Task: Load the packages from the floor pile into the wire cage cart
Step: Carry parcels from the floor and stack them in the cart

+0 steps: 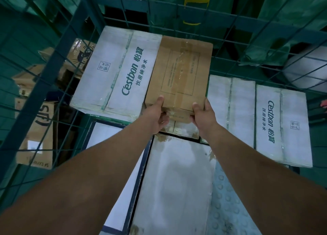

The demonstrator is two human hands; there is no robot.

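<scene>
Both thumbs lie flat on the top face of a brown cardboard box (pixel 180 75) while the other fingers curl under its near edge, so the left hand (pixel 155 114) and the right hand (pixel 203 115) each grasp that box at its near corners. The box sits at the centre of the frame, inside the green wire cage cart (pixel 230 24), its left edge touching a white Cestbon carton (pixel 115 70) in the upper left and its right side just beside a second white Cestbon carton (pixel 281 123) at the right. Whether the brown box rests fully on what lies beneath or is partly lifted cannot be told. Both forearms reach forward and down from the lower corners of the frame, nearly straight, converging on the box. Below the hands, in the lower centre, two flat white packages (pixel 177 181) with dark edges lie side by side, and a pale bubble-wrap mailer (pixel 226 199) shows at the lower right. Through the mesh at the left, brown cartons (pixel 39 134) stand outside the cart; green sacks (pixel 283 22) hang beyond the far wall at the top, and a white bundle (pixel 306 70) shows at the upper right. Counted: two Cestbon cartons, one brown box in hand, two flat white packages.
</scene>
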